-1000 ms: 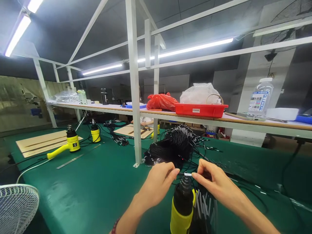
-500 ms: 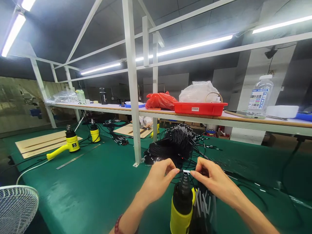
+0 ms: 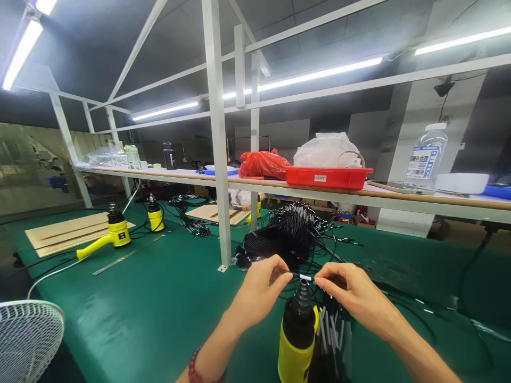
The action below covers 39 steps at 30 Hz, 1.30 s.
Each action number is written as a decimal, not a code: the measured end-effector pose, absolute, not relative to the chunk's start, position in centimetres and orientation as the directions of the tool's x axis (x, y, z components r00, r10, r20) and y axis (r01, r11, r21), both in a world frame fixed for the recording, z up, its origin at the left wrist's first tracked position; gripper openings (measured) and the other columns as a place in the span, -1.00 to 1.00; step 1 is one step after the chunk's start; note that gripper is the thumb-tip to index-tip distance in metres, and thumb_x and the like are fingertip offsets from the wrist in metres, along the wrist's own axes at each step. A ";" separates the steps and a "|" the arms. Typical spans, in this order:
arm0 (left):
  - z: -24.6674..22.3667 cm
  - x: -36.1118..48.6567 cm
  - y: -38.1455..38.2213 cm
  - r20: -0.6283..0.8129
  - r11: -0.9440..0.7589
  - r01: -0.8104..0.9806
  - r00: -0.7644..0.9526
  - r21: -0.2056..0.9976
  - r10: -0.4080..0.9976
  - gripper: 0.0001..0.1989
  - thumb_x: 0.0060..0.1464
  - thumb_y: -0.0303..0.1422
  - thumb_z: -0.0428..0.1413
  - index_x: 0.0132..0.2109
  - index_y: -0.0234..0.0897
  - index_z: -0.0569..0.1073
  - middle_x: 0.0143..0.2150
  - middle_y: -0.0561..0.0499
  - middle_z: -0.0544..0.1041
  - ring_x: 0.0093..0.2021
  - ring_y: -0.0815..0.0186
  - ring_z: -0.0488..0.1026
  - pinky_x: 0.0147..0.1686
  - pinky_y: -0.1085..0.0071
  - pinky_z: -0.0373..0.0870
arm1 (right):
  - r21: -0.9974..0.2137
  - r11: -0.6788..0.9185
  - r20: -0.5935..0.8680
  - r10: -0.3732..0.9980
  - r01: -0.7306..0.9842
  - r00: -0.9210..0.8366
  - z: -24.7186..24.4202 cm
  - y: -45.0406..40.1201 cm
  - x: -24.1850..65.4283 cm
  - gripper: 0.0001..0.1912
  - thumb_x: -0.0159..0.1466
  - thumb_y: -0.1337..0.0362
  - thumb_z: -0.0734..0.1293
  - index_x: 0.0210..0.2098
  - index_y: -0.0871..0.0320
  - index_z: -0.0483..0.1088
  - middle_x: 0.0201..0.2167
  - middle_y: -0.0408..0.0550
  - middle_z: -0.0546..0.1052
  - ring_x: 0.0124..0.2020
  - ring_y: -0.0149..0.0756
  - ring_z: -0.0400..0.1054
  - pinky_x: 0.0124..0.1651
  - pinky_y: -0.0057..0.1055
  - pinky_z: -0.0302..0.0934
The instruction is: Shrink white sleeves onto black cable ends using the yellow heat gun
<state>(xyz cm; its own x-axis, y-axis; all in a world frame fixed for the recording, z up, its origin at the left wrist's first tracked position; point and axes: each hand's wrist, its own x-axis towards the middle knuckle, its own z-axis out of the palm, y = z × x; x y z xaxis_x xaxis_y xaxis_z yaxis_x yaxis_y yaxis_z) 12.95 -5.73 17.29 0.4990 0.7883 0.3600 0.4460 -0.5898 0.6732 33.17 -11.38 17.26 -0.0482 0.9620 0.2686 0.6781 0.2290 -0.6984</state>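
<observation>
My left hand (image 3: 258,292) pinches a black wire (image 3: 294,274), and my right hand (image 3: 353,299) pinches its white sleeve (image 3: 305,277), which lies crosswise just above the upright heat gun nozzle (image 3: 303,300).

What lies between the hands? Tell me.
Head view: a white sleeve on a thin black cable, pinched by the left hand and right hand, above the upright yellow heat gun.

The heat gun (image 3: 297,332) is glossy yellow and black plastic; the bench mat (image 3: 159,319) is smooth green rubber.
</observation>
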 end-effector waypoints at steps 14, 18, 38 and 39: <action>16.3 12.9 -5.3 0.367 -0.584 0.424 0.489 0.693 0.791 -0.70 0.22 -0.22 -0.04 -0.41 -0.27 0.41 -0.48 0.09 0.43 -0.43 0.35 0.33 -0.44 0.47 0.17 | -0.676 0.208 0.283 0.959 0.707 -0.012 17.2 -11.3 32.9 -0.74 0.23 0.13 0.23 -0.46 0.14 0.43 -0.48 -0.12 0.51 -0.41 -0.28 0.34 -0.36 -0.41 0.14; 16.3 13.0 -5.3 0.374 -0.572 0.398 0.473 0.718 0.798 -0.79 0.17 -0.27 0.02 -0.37 -0.27 0.42 -0.42 0.08 0.46 -0.37 0.34 0.35 -0.36 0.45 0.22 | -0.689 0.192 0.266 0.964 0.699 -0.003 17.2 -11.3 33.0 -0.74 0.24 0.13 0.23 -0.41 0.14 0.46 -0.45 -0.10 0.54 -0.38 -0.26 0.37 -0.34 -0.40 0.17; 15.9 13.0 -5.2 0.376 -0.593 0.390 0.504 0.704 0.778 -0.70 0.24 -0.24 -0.07 -0.41 -0.26 0.37 -0.49 0.10 0.42 -0.45 0.37 0.33 -0.43 0.48 0.18 | -0.670 0.188 0.287 0.958 0.719 0.017 16.9 -11.4 33.0 -0.74 0.23 0.12 0.24 -0.39 0.14 0.48 -0.42 -0.09 0.55 -0.40 -0.27 0.37 -0.33 -0.38 0.19; 15.9 13.1 -5.2 0.383 -0.592 0.381 0.496 0.710 0.779 -0.73 0.23 -0.25 -0.05 -0.39 -0.26 0.38 -0.47 0.10 0.43 -0.43 0.36 0.34 -0.41 0.48 0.19 | -0.672 0.187 0.287 0.958 0.716 0.020 16.9 -11.4 33.0 -0.75 0.23 0.13 0.25 -0.39 0.14 0.48 -0.42 -0.09 0.55 -0.40 -0.27 0.37 -0.32 -0.38 0.19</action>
<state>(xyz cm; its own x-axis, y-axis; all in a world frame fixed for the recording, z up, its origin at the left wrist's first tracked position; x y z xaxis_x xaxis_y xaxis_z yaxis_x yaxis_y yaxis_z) 13.10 -5.20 15.86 0.4965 0.7789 0.3831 0.3806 -0.5920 0.7104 33.02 -11.41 16.87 0.0197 0.9577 0.2870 0.7162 0.1868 -0.6724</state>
